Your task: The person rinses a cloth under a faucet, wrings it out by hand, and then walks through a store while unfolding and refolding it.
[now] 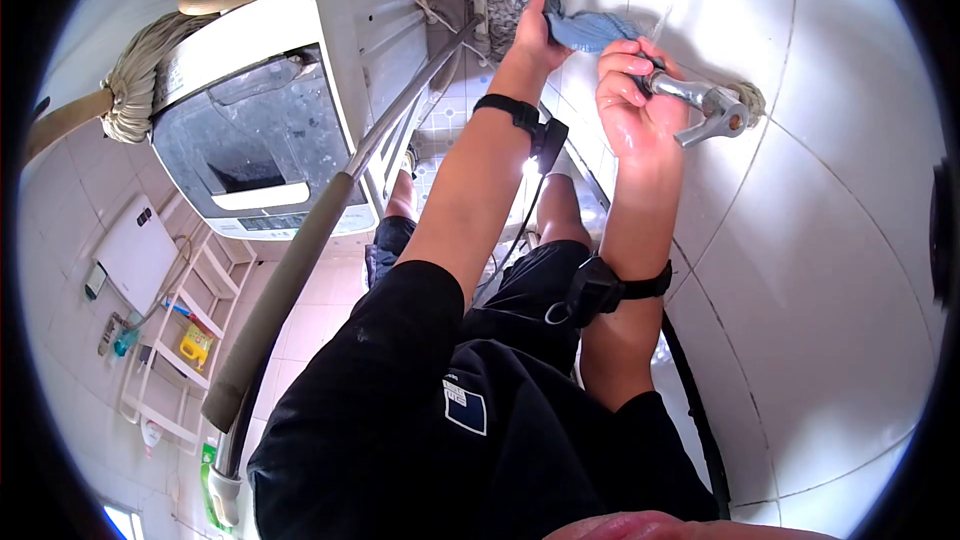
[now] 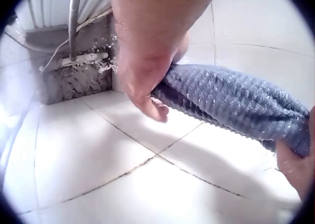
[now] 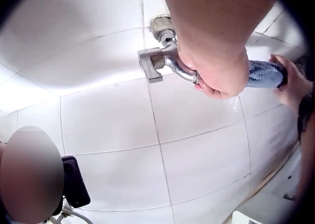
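A wet blue-grey ribbed cloth (image 2: pixel 231 98) stretches between both hands, bunched lengthwise. My left hand (image 1: pixel 541 40) grips its far end, the thumb apart from the other fingers; in the left wrist view that hand (image 2: pixel 147 76) partly covers the cloth's end. At the near end, my right hand (image 1: pixel 640 100) curls its fingers round the cloth, right at the spout of a chrome tap (image 1: pixel 680 90). From the right wrist, the tap's bent spout (image 3: pixel 183 72) runs up to the curled fingers of the right hand (image 3: pixel 216 76), which hide its mouth.
Water splashes by a white pipe (image 2: pixel 83 59) in the corner. A washing machine (image 1: pixel 250 120) stands left, with a mop (image 1: pixel 130 100) beside it. A grey-sleeved metal pole (image 1: pixel 300 280) slants across the left side. White tiled wall (image 1: pixel 800 270) rises at right.
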Demonstrator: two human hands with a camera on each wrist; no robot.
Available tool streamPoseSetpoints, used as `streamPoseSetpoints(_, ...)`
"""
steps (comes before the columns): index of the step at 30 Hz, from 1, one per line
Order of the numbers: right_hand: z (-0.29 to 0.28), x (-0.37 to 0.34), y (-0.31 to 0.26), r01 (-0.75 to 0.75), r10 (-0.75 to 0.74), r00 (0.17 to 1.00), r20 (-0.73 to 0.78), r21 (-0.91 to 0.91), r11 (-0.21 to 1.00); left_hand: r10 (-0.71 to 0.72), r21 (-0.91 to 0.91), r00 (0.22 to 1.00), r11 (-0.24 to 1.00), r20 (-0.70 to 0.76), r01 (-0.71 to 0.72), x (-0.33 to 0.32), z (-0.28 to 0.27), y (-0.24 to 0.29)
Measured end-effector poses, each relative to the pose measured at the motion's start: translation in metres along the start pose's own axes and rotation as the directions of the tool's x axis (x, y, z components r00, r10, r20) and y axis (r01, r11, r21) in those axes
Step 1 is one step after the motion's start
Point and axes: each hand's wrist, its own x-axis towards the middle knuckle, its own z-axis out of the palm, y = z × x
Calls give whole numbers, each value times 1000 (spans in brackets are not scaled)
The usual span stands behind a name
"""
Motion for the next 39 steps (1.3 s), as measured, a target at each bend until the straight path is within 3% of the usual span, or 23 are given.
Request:
streamPoseSetpoints(2,0,1,-1,-15,15,1000,4,4,1000,-35,-35,995,999,91,39,-40,21,3)
streamPoseSetpoints(5,0,0,1,-11,11,1000,7,19,1000,-91,-128,990,986,107,104,-65,43,-2)
streamPoseSetpoints(6,0,0,0,-14,14,1000,11,17,1000,-3,-107,978,994,210,26,-64,47,-7)
streamPoseSetpoints(9,-2,2,0,-16,15,999,33,27,999,-76,-49,957,994,281,94,-61,58,-8)
streamPoseSetpoints(12,1,0,3,-17,16,998,63,29,999,-109,-98,976,987,190,129,-67,64,-13)
streamPoseSetpoints(15,1,-1,4,-12,9,997,76,30,999,-141,-233,964,953,224,194,-86,69,-15)
streamPoseSetpoints(19,0,-4,6,-22,19,996,85,43,999,-61,-146,993,987,97,75,-97,83,-14)
streamPoseSetpoints(22,-4,-3,7,-57,53,997,49,84,995,-25,-247,985,967,169,66,-67,74,-9)
streamPoseSetpoints(25,-11,-4,6,-76,69,996,64,116,990,-51,-186,992,980,118,73,-65,75,-3)
streamPoseSetpoints(27,-15,-3,6,-97,88,992,92,106,990,-88,-287,987,950,136,124,-64,72,-2)
streamPoseSetpoints(30,-19,-5,9,-77,76,997,6,96,992,-72,-287,988,952,135,109,-59,67,-3)
streamPoseSetpoints(33,-32,-11,11,-80,80,997,-10,43,996,-67,-236,983,966,168,107,-60,62,0)
streamPoseSetpoints(35,-33,-20,13,-8,3,999,-46,-111,994,-89,-210,987,971,132,116,-57,62,2)
streamPoseSetpoints(37,-32,-31,13,-8,-5,996,-88,-149,989,-93,-216,986,969,136,121,-50,57,5)
streamPoseSetpoints(39,-36,-44,11,-9,-29,994,-109,-329,944,-96,-223,986,967,137,126,-38,44,8)
